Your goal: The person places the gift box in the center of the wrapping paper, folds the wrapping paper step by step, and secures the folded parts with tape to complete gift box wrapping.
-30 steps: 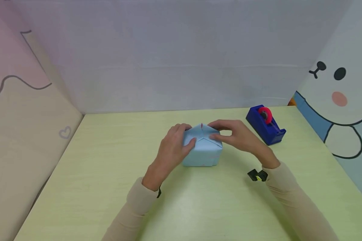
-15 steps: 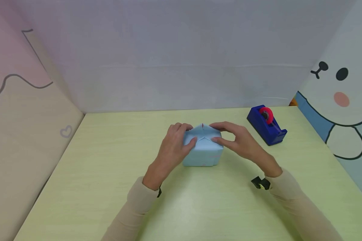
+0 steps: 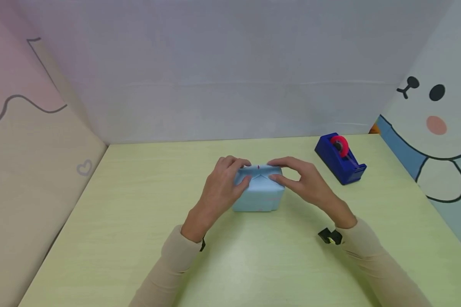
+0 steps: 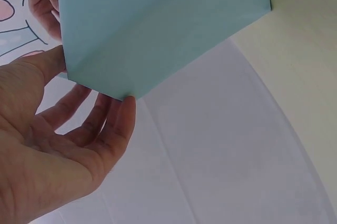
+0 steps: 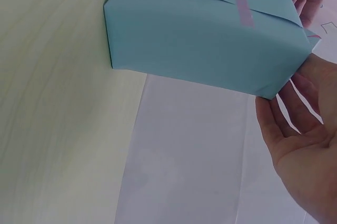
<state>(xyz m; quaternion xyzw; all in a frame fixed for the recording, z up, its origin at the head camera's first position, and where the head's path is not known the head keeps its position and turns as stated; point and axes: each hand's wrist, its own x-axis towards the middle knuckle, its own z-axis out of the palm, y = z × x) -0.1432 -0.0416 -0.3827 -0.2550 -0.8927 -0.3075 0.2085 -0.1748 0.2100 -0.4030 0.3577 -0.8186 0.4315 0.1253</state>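
Observation:
A box wrapped in light blue paper (image 3: 256, 198) stands on the table, folded paper on its top face and a small red mark at the far top edge. From the left, my left hand (image 3: 220, 185) grips it, thumb on the top and fingers at the far edge. My right hand (image 3: 310, 184) holds the right end the same way, thumb and fingers apart across the top. In the right wrist view, a pink tape strip (image 5: 243, 7) crosses a paper seam on one side. The left wrist view shows a smooth blue side (image 4: 158, 29) of the box.
A blue tape dispenser (image 3: 328, 155) with a red roll stands at the back right of the pale table (image 3: 138, 213). A grey-white wall (image 3: 230, 76) rises behind the table, and printed panels flank it left and right.
The raised paper flap at the far top edge has been folded down flatter toward me. The right thumb has shifted slightly right; the box stays in place.

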